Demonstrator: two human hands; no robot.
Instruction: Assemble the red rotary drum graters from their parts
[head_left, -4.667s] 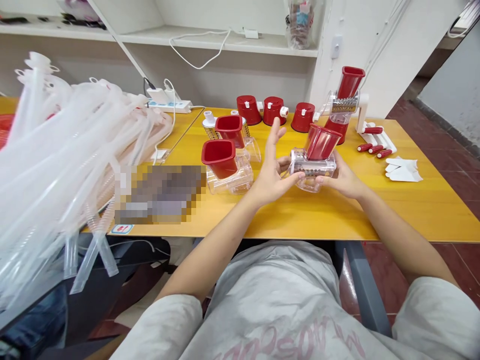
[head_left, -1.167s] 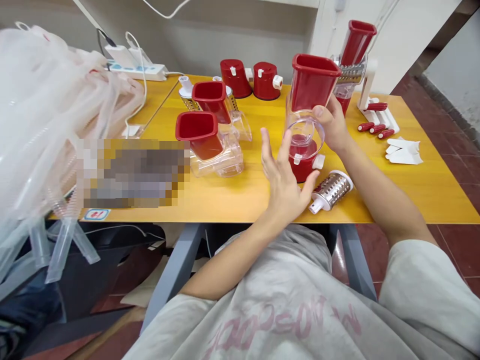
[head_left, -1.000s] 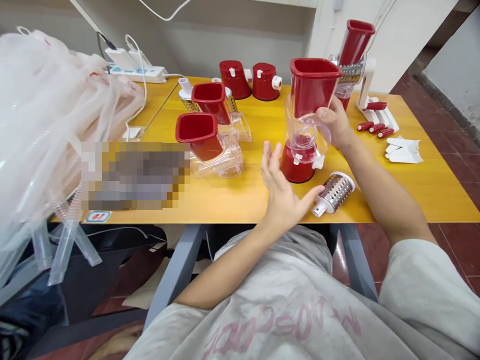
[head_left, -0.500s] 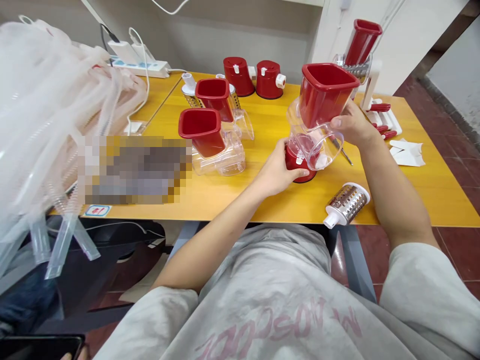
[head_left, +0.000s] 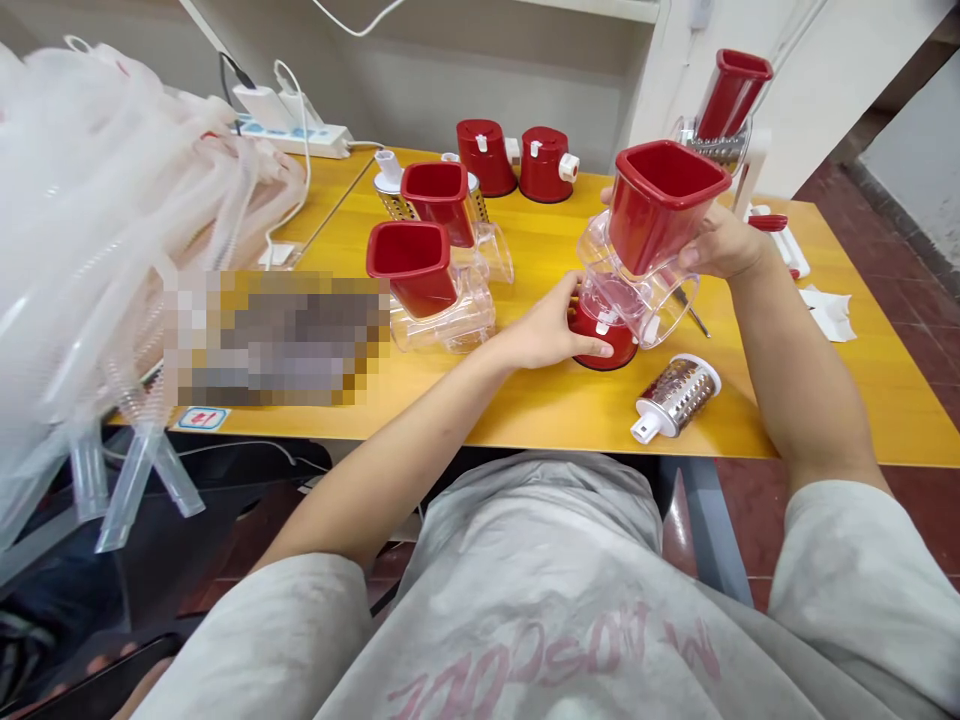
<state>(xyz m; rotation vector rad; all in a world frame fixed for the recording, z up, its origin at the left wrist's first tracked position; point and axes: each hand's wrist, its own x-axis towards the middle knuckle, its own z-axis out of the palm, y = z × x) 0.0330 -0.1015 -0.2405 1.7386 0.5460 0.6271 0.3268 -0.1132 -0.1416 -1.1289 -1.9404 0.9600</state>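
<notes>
Head view, looking down over our forearms at a yellow wooden table (head_left: 525, 410):

- Our right hand (head_left: 720, 245) is closed around a clear plastic housing (head_left: 637, 290), fingers wrapped around its far side. It holds the housing tilted, with a red square hopper (head_left: 667, 205) seated in its top.
- Our left hand (head_left: 547, 335) lies nearly flat, its fingers (head_left: 585, 340) extended and touching a red suction base (head_left: 604, 350). We cannot tell how firm this hold is.
- The housing's round collar sits over the base, near the table's front edge. We cannot tell whether the two are locked together.
- A stainless grating drum (head_left: 675, 395) lies on its side, just beside the base and outside the housing.
- Done so far: one rotary grater (head_left: 727, 100) stands put together at the far right, with its hopper and drum in place.
- Left to join: two clear housings with red hoppers (head_left: 412, 270) stand on the table without bases, and two more red bases (head_left: 517, 160) stand alone behind them. A further drum (head_left: 394, 185) stands upright at the back.
</notes>
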